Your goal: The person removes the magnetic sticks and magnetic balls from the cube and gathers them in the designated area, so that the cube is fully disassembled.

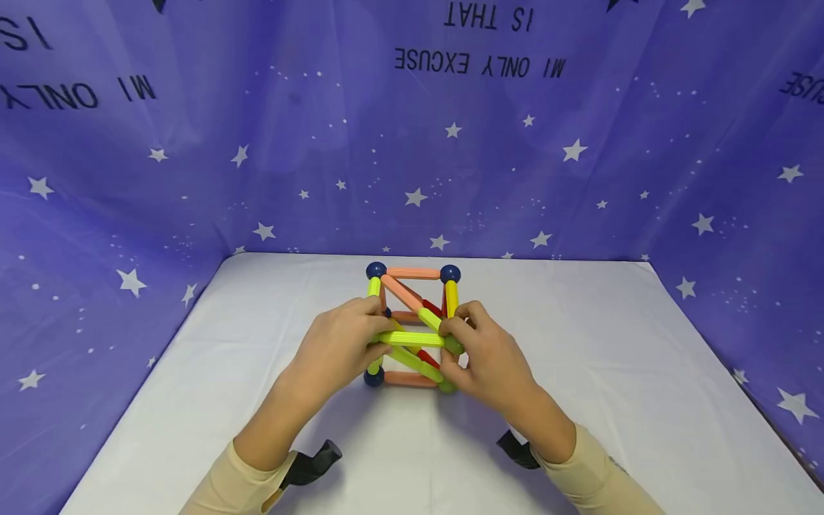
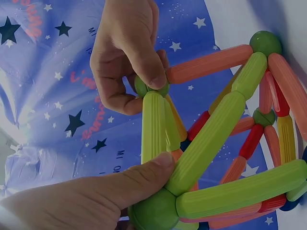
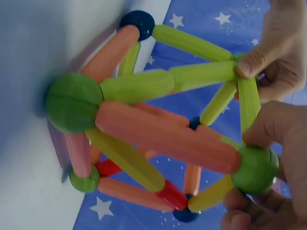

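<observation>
A cube-like frame of magnetic rods and balls stands on the white table [image 1: 599,343], diagonal rods crossing its sides. At its near top left corner, my left hand [image 1: 337,343] grips a green magnetic ball [image 2: 154,210], thumb lying over the rod joints. My right hand [image 1: 492,357] pinches another green magnetic ball [image 3: 254,168] at the near top right corner. A yellow-green rod [image 1: 412,339] spans the two held balls. Dark blue balls [image 1: 450,274] mark the far top corners, joined by an orange rod [image 1: 414,273]. My fingers hide part of the left joint in the head view.
A purple star-printed cloth [image 1: 412,157] hangs behind the table and along both sides. Black straps [image 1: 312,463] show at both wrists, close above the tabletop. The lower green ball [image 3: 74,103] of the frame sits at the table surface.
</observation>
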`<state>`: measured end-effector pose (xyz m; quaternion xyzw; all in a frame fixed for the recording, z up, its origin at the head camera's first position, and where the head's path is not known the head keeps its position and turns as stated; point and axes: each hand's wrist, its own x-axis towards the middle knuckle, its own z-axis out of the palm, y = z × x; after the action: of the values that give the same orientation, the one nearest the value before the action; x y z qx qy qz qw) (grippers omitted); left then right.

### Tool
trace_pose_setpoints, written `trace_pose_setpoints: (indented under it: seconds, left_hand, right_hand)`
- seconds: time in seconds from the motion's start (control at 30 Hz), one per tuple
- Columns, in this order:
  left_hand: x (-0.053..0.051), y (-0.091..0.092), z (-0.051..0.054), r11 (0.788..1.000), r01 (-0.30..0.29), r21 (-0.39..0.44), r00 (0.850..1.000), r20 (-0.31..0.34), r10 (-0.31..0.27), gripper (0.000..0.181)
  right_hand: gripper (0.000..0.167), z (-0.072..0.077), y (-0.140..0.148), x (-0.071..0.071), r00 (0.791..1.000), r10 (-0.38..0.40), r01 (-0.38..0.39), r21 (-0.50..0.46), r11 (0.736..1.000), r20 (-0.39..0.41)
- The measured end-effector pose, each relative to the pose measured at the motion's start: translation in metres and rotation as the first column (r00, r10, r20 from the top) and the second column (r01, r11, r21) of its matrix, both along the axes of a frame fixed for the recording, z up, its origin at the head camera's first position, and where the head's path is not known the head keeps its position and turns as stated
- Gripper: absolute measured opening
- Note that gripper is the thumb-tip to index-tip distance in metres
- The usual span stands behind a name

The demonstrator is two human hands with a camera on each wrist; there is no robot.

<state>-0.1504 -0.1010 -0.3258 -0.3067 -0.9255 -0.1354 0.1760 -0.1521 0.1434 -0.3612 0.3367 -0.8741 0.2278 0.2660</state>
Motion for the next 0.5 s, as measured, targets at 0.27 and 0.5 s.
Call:
trace_pose_setpoints:
  seconds: [0.27,0.5]
  left_hand:
    - [-0.002,-0.002,-0.0002,1.0,0.009,-0.003,0.998,-0.061,-0.009,0.023]
    - [0.0006,-0.0014,0.0,1.0,-0.001,-0.016,0.998,-0.057,0.0,0.023]
  right_hand:
    - [0.017,-0.0083,-0.0082,-0.0025,0.997,0.01,-0.016,-0.092,0.996,-0.071]
    - [0.007,-0.0078,-0.0031,-0.0012,0.998,-0.009,0.003,-0.099,0.995,-0.061]
